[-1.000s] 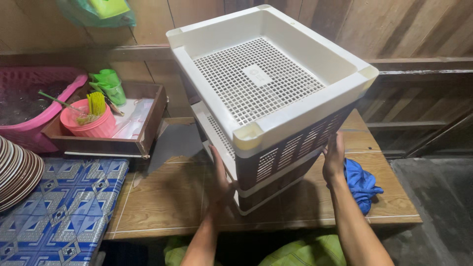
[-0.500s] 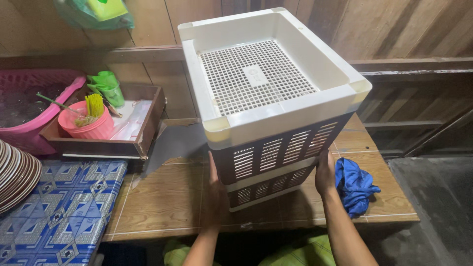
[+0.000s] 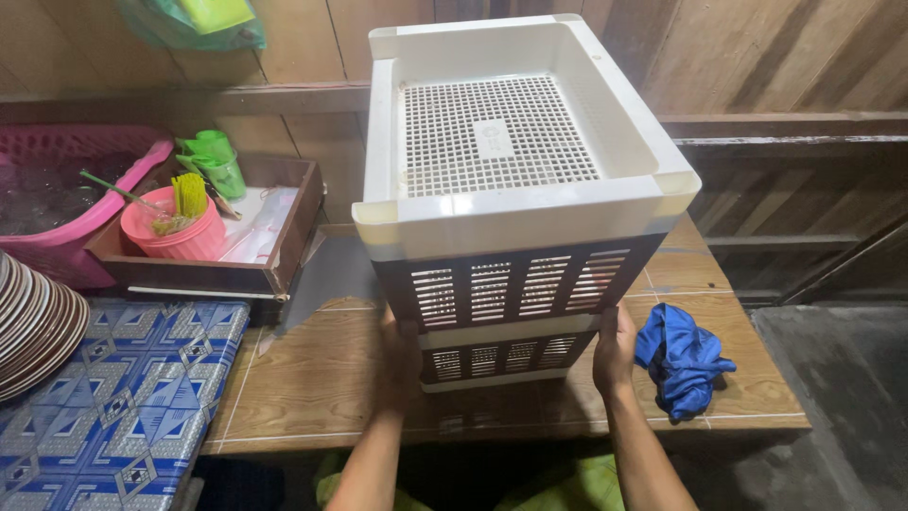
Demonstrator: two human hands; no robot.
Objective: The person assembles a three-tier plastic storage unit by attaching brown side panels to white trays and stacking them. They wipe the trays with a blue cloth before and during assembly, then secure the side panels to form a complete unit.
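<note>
A tall plastic rack (image 3: pixel 515 199) of stacked white trays with dark slotted sides stands on the wooden table (image 3: pixel 312 378). Its top tray has a white grid floor and holds nothing. My left hand (image 3: pixel 399 355) presses the rack's lower left side. My right hand (image 3: pixel 613 350) presses the lower right side. Both hands grip the bottom tier, and the rack's front faces me squarely.
A crumpled blue cloth (image 3: pixel 683 358) lies right of the rack. A wooden tray (image 3: pixel 284 255) at left holds a pink cup (image 3: pixel 180 232) and green cups (image 3: pixel 216 163). A pink basket (image 3: pixel 57 189), stacked plates (image 3: pixel 33 326) and a blue patterned cloth (image 3: pixel 113 397) are far left.
The rack has been turned from corner-on to square with me and set down flatter on the table. Both hands have slid lower along its sides.
</note>
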